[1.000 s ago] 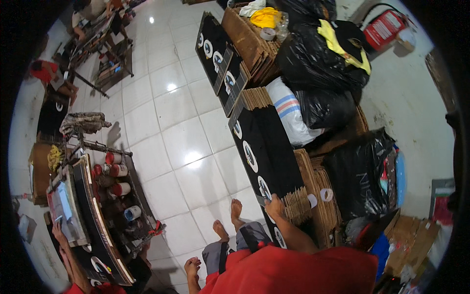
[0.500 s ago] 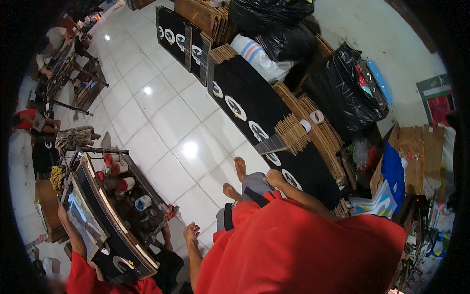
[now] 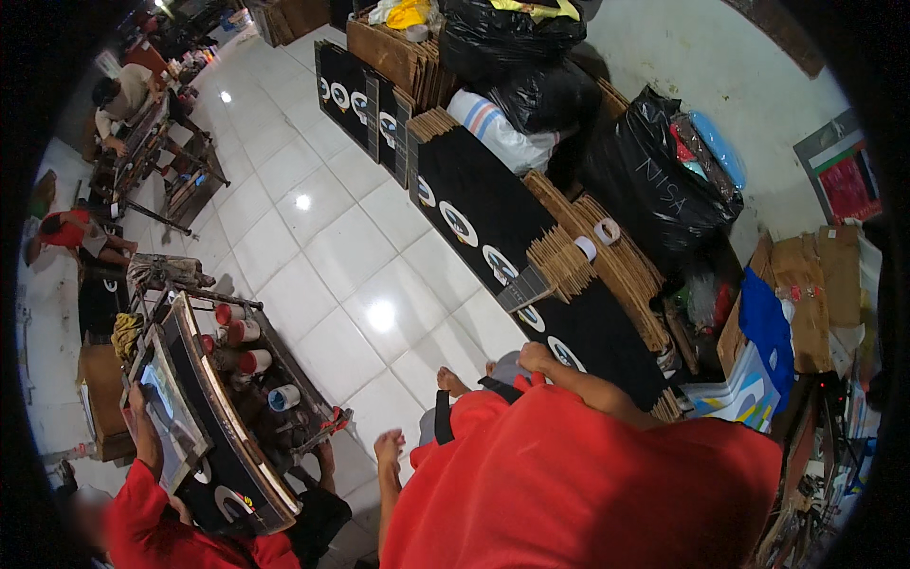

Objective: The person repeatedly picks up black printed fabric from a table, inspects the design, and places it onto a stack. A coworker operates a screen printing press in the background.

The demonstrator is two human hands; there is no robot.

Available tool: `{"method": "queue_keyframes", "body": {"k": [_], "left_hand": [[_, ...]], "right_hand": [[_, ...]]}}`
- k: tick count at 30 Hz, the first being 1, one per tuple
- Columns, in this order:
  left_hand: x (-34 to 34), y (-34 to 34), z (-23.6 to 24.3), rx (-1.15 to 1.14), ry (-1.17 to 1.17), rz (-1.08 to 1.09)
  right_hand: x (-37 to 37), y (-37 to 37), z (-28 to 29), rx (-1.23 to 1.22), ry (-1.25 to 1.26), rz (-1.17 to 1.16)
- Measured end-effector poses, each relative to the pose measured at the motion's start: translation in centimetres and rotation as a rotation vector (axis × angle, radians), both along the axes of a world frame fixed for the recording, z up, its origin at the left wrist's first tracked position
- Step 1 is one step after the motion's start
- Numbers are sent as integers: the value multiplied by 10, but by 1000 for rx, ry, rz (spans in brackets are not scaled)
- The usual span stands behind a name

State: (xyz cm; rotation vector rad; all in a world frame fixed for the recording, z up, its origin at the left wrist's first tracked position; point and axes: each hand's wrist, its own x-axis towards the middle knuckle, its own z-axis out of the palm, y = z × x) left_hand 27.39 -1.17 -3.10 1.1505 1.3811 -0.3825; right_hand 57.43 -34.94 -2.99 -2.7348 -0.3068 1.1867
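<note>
My left hand (image 3: 389,446) hangs beside my red shirt (image 3: 578,474), over the tiled floor, fingers loosely apart and nothing in it. My right hand (image 3: 534,357) is curled closed at my right, nearest the black printed boards (image 3: 474,237) with white round prints; whether it grips anything is unclear. Wedges of brown card (image 3: 555,266) stick up among the boards.
At left, a co-worker in red (image 3: 152,512) works at a printing bench (image 3: 190,417) above red-lidded cans (image 3: 242,332); other people (image 3: 123,95) sit farther back. Black bags (image 3: 654,180) and cardboard stacks (image 3: 588,218) line the right wall, with flattened boxes (image 3: 796,284) nearer.
Over the last second my body and view have shifted along the boards. My right hand has left the board edge it was touching and is now held closed near my body.
</note>
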Motion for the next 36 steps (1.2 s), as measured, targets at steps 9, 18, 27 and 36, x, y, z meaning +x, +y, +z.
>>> {"method": "queue_keyframes", "body": {"k": [9,18,27,36], "left_hand": [[246,-170,281,-319,-1186,-899],[248,-251,279,-235,-844,-762],[249,-261,272,-350,-985,-679],[238,-254,243,-181,-1093,-711]], "right_hand": [[23,47,-3,150,4,343],[13,50,13,244,51,475],[10,60,22,288,73,642],[-8,86,-5,293,120,780]]}}
